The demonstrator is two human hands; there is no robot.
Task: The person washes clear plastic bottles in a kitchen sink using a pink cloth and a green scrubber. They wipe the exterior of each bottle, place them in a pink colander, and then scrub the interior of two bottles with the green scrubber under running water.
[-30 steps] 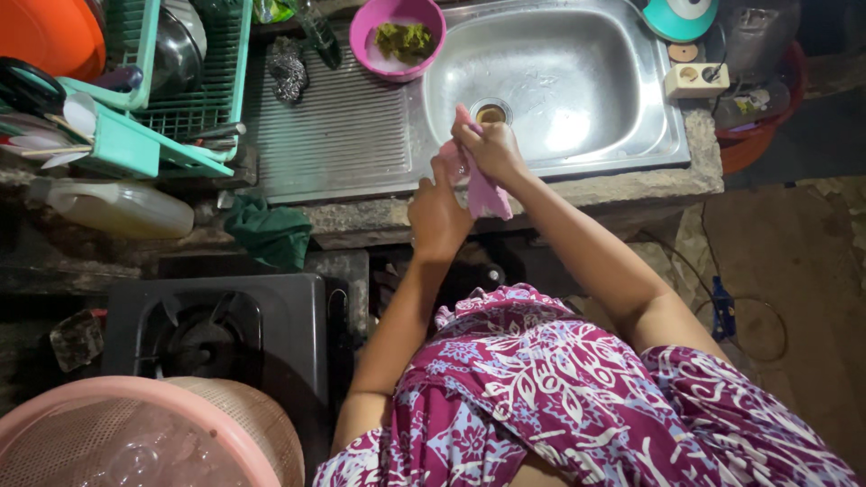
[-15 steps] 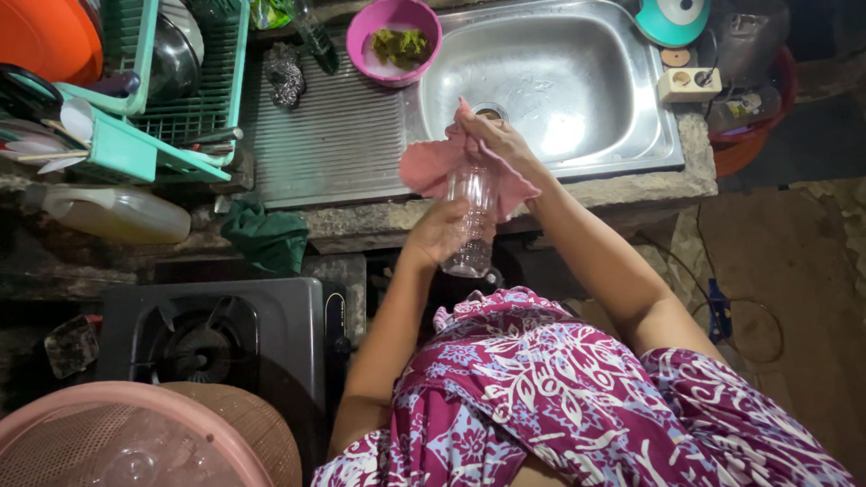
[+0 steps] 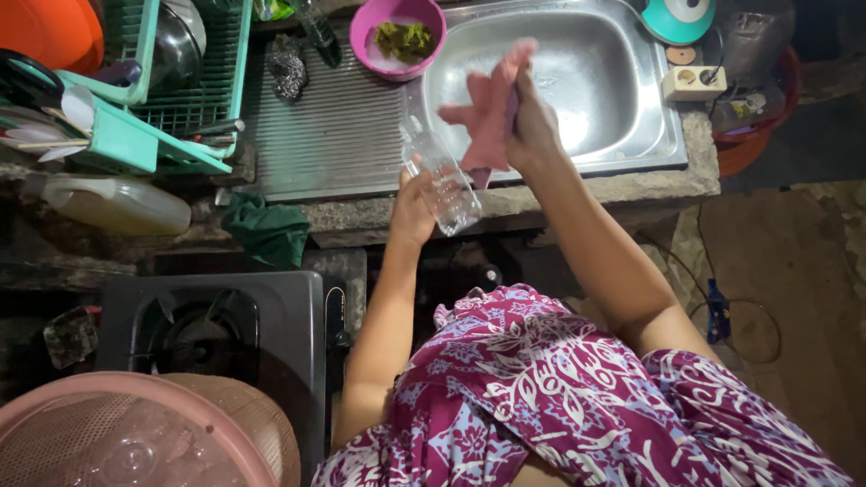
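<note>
My left hand (image 3: 413, 209) grips a clear drinking glass (image 3: 442, 182), held tilted over the front edge of the steel sink (image 3: 622, 90). My right hand (image 3: 534, 126) is raised above the sink and holds a pink cloth (image 3: 487, 113), which hangs just above the glass's upper end. The cloth is outside the glass. The fingers of both hands are partly hidden behind what they hold.
A pink bowl of green scraps (image 3: 397, 36) sits at the sink's back left. A green dish rack (image 3: 171, 81) with utensils stands on the ribbed drainboard (image 3: 334, 126). A dark stove (image 3: 212, 334), a pink mesh cover (image 3: 135, 433), a green rag (image 3: 269, 230) and a plastic jug (image 3: 117, 206) lie to the left.
The cloth, earlier pressed against the glass, has been lifted up and away by my right hand. My left hand has tilted the glass and shifted it slightly left.
</note>
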